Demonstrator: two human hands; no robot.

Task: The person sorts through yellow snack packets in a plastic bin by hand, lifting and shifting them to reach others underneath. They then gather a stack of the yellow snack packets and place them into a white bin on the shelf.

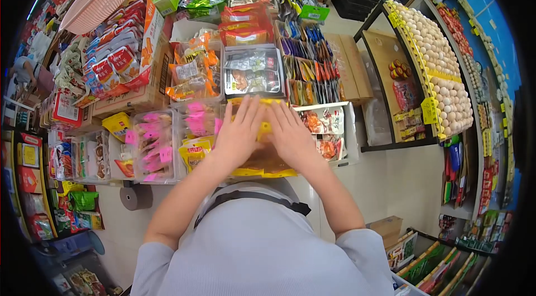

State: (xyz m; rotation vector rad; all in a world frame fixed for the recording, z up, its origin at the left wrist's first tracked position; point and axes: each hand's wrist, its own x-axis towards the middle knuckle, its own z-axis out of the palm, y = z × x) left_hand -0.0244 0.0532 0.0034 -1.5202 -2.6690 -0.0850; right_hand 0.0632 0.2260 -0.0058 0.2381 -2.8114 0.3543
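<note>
Left hand (237, 137) and right hand (291, 137) over yellow packets (279, 173), fingers outstretched, slightly apart, boxed grey packets (254, 70) at 12 o'clock, eggs (430, 53) at 2 o'clock

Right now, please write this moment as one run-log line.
left hand: palm down over yellow packaging | right hand: likewise | beyond: black-and-silver packs

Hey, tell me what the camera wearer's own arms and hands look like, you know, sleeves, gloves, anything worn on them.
The left hand and right hand are ungloved, with wrists and forearms uncovered. Short, pale grey sleeves with fine ribbing or stripes end near the elbows, matching the shirt. No markings show on them.
</note>
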